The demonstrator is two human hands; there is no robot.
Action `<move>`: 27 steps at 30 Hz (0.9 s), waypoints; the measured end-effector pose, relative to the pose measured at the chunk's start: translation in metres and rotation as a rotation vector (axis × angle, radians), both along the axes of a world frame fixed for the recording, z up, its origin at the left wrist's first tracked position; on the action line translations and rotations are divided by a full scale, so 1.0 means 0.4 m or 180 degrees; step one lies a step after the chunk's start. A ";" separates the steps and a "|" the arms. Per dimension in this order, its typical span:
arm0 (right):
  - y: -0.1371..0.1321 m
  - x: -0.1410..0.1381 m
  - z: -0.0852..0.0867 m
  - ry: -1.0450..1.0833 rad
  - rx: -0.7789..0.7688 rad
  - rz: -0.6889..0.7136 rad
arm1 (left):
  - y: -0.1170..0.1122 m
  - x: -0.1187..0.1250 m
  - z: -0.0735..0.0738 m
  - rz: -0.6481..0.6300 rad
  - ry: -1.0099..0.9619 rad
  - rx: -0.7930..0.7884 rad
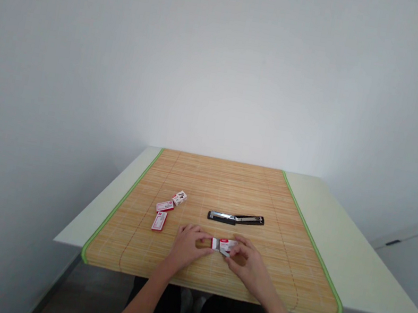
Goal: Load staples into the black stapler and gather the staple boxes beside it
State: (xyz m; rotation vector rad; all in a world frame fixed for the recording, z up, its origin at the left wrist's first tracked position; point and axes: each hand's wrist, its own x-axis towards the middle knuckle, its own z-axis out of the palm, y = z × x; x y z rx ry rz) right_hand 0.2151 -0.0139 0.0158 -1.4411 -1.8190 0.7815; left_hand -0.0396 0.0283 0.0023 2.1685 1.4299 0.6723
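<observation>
Low over the front of the bamboo mat, a small red and white staple box (226,244) is between my two hands. Its inner tray is partly slid out to the left, with grey staples showing in it. My left hand (190,246) pinches the tray's left end between thumb and fingers. At the right end, my right hand (247,263) grips the box sleeve, its fingertips closed on it. A small grey strip, seemingly staples, shows by my right thumb. Beyond my hands lies a black stapler (236,218), unfolded wide with its metal rail exposed.
On the left of the mat (224,181) lie two red and white staple boxes, one tilted (165,206) and one nearer (159,221). Touching the tilted one is a white box (179,198) with a dark picture. The white table (343,239) shows on both sides; a wall stands behind.
</observation>
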 end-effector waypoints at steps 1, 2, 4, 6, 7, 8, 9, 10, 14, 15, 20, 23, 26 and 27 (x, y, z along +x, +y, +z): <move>-0.005 -0.006 -0.001 -0.0016 0.0011 0.0000 | 0.001 0.002 0.000 -0.0008 -0.0004 0.0005; -0.009 -0.011 -0.002 -0.0039 0.0034 -0.0003 | 0.001 0.003 0.000 -0.0023 -0.0008 0.0009; -0.014 -0.021 -0.006 -0.0099 0.0079 -0.0037 | 0.002 0.006 0.002 -0.0057 -0.0011 0.0015; -0.018 -0.028 -0.009 -0.0173 0.0081 -0.0104 | 0.003 0.007 0.002 -0.0080 -0.0007 0.0016; -0.019 -0.031 -0.011 -0.0199 0.0058 -0.0133 | 0.003 0.008 0.002 -0.0083 -0.0003 0.0014; -0.020 -0.034 -0.011 -0.0212 0.0026 -0.0145 | 0.004 0.009 0.001 -0.0080 0.0005 0.0011; -0.022 -0.037 -0.012 -0.0208 -0.0006 -0.0149 | 0.004 0.009 0.000 -0.0073 0.0017 0.0007; -0.023 -0.041 -0.011 -0.0188 -0.0032 -0.0147 | 0.005 0.009 -0.001 -0.0067 0.0032 0.0003; -0.025 -0.059 -0.008 0.0002 -0.0082 -0.0074 | 0.008 0.008 -0.006 -0.0061 0.0103 0.0000; -0.025 -0.064 -0.008 0.0037 -0.0078 -0.0057 | 0.009 0.008 -0.007 -0.0074 0.0120 0.0000; -0.023 -0.077 -0.010 0.0079 -0.0015 -0.0048 | 0.012 0.008 -0.007 -0.0129 0.0180 0.0011; -0.025 -0.079 -0.012 0.0056 -0.0005 -0.0033 | 0.015 0.008 -0.009 -0.0145 0.0169 0.0009; -0.026 -0.072 -0.009 -0.0008 0.0012 -0.0024 | 0.013 0.005 -0.010 -0.0172 0.0106 0.0022; -0.025 -0.067 -0.006 -0.0035 0.0025 -0.0023 | 0.013 0.003 -0.011 -0.0181 0.0055 0.0032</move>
